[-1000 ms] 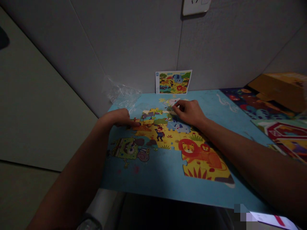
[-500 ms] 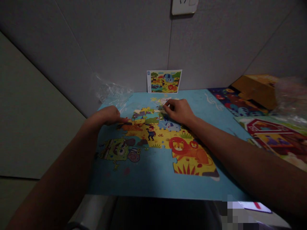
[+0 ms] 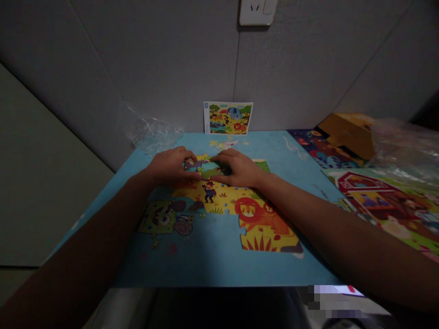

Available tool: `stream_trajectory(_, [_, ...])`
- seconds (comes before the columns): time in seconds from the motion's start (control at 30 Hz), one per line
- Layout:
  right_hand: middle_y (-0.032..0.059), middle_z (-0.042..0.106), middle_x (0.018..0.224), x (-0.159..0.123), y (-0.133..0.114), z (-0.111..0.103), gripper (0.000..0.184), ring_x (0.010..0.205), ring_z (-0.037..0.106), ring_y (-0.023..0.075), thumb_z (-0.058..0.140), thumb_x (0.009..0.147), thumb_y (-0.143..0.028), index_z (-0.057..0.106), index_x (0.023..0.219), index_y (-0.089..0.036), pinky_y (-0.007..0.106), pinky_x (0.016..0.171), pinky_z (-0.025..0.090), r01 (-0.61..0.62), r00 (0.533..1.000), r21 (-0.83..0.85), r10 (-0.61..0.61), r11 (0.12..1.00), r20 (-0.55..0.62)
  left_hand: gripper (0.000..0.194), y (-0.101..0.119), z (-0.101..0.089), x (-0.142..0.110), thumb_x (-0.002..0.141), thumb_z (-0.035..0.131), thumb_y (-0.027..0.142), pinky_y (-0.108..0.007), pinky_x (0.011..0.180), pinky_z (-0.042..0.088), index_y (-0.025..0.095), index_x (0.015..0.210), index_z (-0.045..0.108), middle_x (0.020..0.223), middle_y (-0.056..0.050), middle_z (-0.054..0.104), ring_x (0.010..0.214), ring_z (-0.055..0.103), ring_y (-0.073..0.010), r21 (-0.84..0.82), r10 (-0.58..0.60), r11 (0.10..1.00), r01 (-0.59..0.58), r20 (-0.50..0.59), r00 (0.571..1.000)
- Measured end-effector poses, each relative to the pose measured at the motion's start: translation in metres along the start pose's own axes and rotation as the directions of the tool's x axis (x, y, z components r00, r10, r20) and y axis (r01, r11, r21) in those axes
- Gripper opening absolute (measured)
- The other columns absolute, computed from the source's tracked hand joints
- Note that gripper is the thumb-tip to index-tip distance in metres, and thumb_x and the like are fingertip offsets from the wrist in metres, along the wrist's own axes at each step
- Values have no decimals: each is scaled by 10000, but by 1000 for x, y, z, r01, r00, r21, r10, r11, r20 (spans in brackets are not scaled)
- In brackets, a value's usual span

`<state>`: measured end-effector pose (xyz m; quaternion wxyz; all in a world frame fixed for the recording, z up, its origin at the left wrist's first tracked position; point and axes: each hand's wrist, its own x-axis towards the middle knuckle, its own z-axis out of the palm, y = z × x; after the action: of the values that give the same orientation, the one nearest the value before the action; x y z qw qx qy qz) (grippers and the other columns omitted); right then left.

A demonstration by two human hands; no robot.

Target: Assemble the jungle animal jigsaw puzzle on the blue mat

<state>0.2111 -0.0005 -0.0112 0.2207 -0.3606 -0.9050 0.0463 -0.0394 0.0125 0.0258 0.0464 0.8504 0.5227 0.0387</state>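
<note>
My left hand [image 3: 171, 165] and my right hand [image 3: 242, 169] face each other over the upper part of a jigsaw puzzle [image 3: 219, 201]. Between them lie puzzle pieces with a grey animal, water and green ground [image 3: 209, 173]. The left thumb and fingers span the left side of these pieces. On the other side, the right thumb and fingers arch around their right edge. My right hand partly covers the blue elephant part. Joined below are a figure in a hat [image 3: 209, 193] and a red-maned lion with a cub [image 3: 267, 219].
A picture card [image 3: 229, 119] of the same scene leans on the wall under a socket [image 3: 257, 11]. Clear plastic wrap [image 3: 154, 132] lies at the back left of the blue tabletop [image 3: 192, 265]. At right are an orange-brown box [image 3: 351, 137], more plastic and another picture board [image 3: 387, 201].
Both hands have closed in toward each other around the upper pieces; the left moved right off the puzzle's left edge, and the right opened from a pinch. The view has shifted.
</note>
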Motion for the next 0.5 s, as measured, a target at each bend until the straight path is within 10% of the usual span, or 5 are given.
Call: stream_trajectory(0.5, [150, 709, 1100, -3, 5, 0, 556, 1060, 621, 300, 706, 829, -517, 700, 1226, -129, 440, 979, 456, 0, 999, 40, 2, 999, -46, 372, -9, 4, 3, 811, 662, 448, -308, 715, 448, 183, 1063, 733, 967, -69, 724, 793, 627, -202, -291, 45, 954, -75, -106, 993])
